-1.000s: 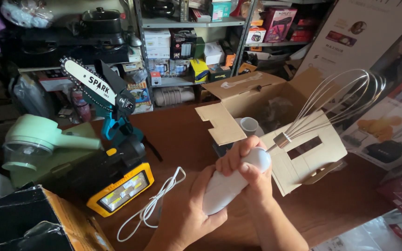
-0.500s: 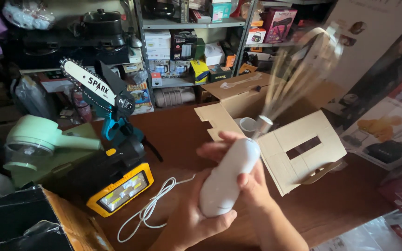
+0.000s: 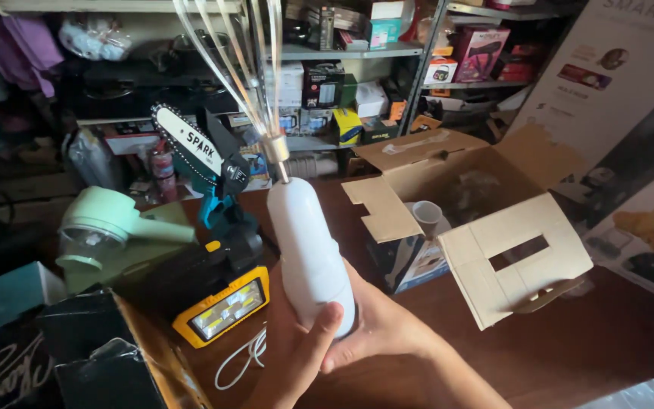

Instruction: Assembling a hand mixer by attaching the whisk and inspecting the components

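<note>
Both of my hands grip a white handheld electric whisk (image 3: pixel 308 250) by its lower end. My left hand (image 3: pixel 294 366) wraps it from the left with the thumb across the front. Cupping it from the right and behind is my right hand (image 3: pixel 384 330). The body stands nearly upright, tilted slightly left. Its wire whisk head (image 3: pixel 230 68) points up and runs past the top edge of the view. The whisk hangs above a brown table (image 3: pixel 569 356), just left of an open cardboard box (image 3: pixel 520 250).
A small blue-and-black chainsaw (image 3: pixel 206 163) stands behind a yellow-and-black work light (image 3: pixel 225 307). A pale green handheld chopper (image 3: pixel 107 227) sits at left, a black box (image 3: pixel 77 352) at lower left, a white cable (image 3: pixel 242 356) near my left hand. Shelves with boxes (image 3: pixel 342 83) fill the back.
The whisk has swung from pointing right over the cardboard box to nearly upright. Both hands shifted down to its lower end and moved left, closer to the camera.
</note>
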